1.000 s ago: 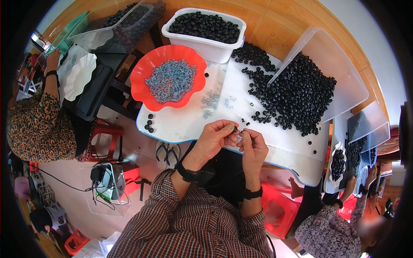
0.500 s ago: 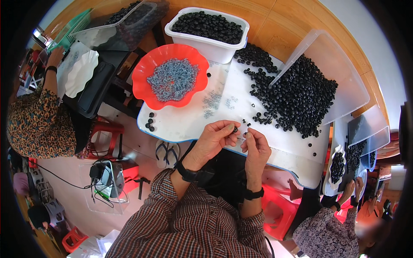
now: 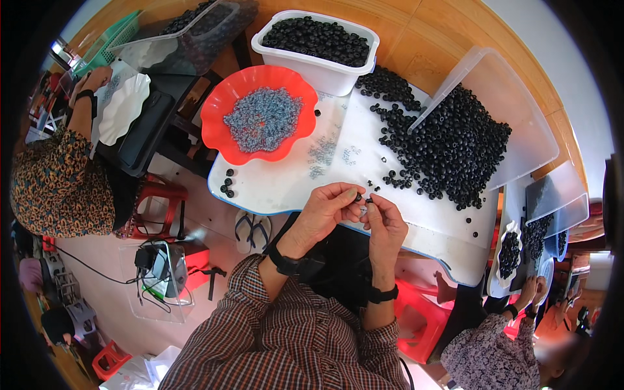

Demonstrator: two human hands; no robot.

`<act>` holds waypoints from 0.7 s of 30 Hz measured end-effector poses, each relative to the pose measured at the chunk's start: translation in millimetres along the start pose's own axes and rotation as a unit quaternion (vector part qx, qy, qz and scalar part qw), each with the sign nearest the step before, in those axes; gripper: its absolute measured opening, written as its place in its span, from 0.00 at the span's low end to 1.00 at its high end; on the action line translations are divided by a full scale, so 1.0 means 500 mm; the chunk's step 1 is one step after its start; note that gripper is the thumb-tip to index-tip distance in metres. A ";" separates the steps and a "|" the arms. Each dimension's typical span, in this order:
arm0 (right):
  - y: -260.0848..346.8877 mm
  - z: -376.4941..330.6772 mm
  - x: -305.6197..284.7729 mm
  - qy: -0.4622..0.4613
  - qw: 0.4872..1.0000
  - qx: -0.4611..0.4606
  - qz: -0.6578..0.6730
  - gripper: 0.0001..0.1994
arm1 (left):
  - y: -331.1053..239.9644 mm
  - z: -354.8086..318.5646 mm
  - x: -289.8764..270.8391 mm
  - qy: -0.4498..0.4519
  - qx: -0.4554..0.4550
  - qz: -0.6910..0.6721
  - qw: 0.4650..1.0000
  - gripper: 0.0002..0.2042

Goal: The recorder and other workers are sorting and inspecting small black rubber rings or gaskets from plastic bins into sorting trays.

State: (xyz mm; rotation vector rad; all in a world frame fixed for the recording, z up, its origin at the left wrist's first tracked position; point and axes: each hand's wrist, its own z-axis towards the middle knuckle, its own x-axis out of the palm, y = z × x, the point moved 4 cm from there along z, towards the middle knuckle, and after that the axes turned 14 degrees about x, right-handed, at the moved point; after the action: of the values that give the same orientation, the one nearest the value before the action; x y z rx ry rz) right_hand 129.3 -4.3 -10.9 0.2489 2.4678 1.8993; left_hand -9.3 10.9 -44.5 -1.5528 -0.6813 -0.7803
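Observation:
Both my hands meet above the front edge of the white table (image 3: 429, 235). My left hand (image 3: 322, 211) pinches a small round black bead-like part (image 3: 357, 197) between thumb and fingers. Close beside it, my right hand (image 3: 388, 227) is closed on a smaller dark piece (image 3: 369, 201), mostly covered by the fingertips. Its exact kind is too small to make out. Just beyond the fingers lie a few tiny black pieces (image 3: 377, 188). To the right spreads a large heap of black round parts (image 3: 448, 143).
A red scalloped bowl (image 3: 214, 112) holds many small grey-blue clear pieces. Behind it stands a white tub (image 3: 312, 77) full of black parts. A clear bin (image 3: 530, 123) lies tipped by the heap. Co-workers sit left (image 3: 62, 182) and right (image 3: 491, 354). Red stools (image 3: 419, 325) stand nearby.
My hands have drawn slightly closer together, with the right fingertips now nearly touching the left. The left co-worker's hand has shifted. The parts on the table look unchanged.

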 end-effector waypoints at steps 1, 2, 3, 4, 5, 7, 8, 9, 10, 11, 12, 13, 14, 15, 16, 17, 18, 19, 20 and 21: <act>0.001 0.000 0.000 0.000 1.000 -0.003 -0.002 0.08 | 0.000 0.000 0.000 0.000 -0.001 0.003 1.000 0.12; -0.001 0.001 -0.001 0.000 1.000 -0.003 -0.002 0.08 | 0.001 0.001 0.001 -0.001 -0.001 0.006 1.000 0.12; -0.004 0.001 -0.003 0.003 1.000 -0.008 0.003 0.07 | 0.001 0.000 0.000 -0.001 -0.001 0.006 1.000 0.12; -0.005 0.002 -0.003 0.007 1.000 -0.012 0.009 0.07 | 0.001 0.000 -0.001 -0.001 0.000 0.004 1.000 0.12; -0.005 0.002 -0.002 0.007 1.000 -0.012 0.009 0.07 | 0.001 0.000 -0.001 0.000 0.000 0.001 1.000 0.12; 0.002 -0.001 0.002 0.005 1.000 -0.026 0.006 0.06 | 0.001 0.000 0.000 0.003 0.002 -0.002 1.000 0.12; 0.005 -0.003 0.004 0.005 1.000 -0.026 0.006 0.06 | 0.000 0.000 0.001 0.007 0.003 -0.005 1.000 0.12; 0.009 -0.004 0.006 0.003 0.999 -0.033 -0.005 0.05 | 0.001 0.000 0.000 0.006 0.004 -0.006 1.000 0.12; 0.012 -0.006 0.008 0.001 0.999 -0.040 -0.015 0.05 | 0.002 0.000 -0.002 0.011 0.005 -0.004 1.000 0.12; 0.012 -0.006 0.010 0.002 0.999 -0.040 -0.015 0.05 | 0.002 0.000 -0.002 0.015 0.006 -0.002 1.000 0.13; 0.012 -0.006 0.010 0.002 0.999 -0.048 -0.016 0.05 | 0.002 0.000 -0.002 0.015 0.006 -0.002 1.000 0.13; 0.012 -0.006 0.011 0.002 0.998 -0.056 -0.016 0.05 | 0.002 0.000 0.000 0.013 0.005 -0.003 1.000 0.13; 0.011 -0.006 0.011 0.002 0.998 -0.056 -0.016 0.05 | 0.002 -0.001 0.000 0.011 0.003 -0.003 1.000 0.13; 0.011 -0.006 0.013 0.006 0.998 -0.061 -0.012 0.05 | 0.003 0.000 0.000 0.010 0.003 -0.004 1.000 0.13; 0.011 -0.006 0.014 0.010 0.998 -0.067 -0.008 0.05 | 0.004 0.000 0.000 0.011 0.005 -0.003 1.000 0.13; 0.008 -0.006 0.014 0.010 0.998 -0.067 -0.009 0.05 | 0.004 0.000 -0.001 0.011 0.006 -0.002 1.000 0.12; 0.005 -0.004 0.013 0.009 0.998 -0.068 -0.006 0.04 | 0.005 0.000 0.001 0.011 0.007 -0.002 1.000 0.12; 0.003 -0.003 0.013 0.009 0.998 -0.069 -0.004 0.04 | 0.005 -0.001 0.002 0.006 0.007 0.000 1.000 0.12; 0.003 -0.003 0.014 0.009 0.998 -0.068 -0.004 0.04 | 0.005 -0.001 0.002 0.001 0.007 0.002 1.000 0.12; 0.002 -0.003 0.014 0.007 0.998 -0.065 -0.003 0.04 | 0.005 -0.001 0.002 0.000 0.007 0.002 1.000 0.12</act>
State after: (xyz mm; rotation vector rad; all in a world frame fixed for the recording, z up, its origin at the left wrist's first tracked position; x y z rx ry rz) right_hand 122.4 -4.5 -9.1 0.2274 2.3376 2.0557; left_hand -6.8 10.0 -45.1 -1.5399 -0.6824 -0.7722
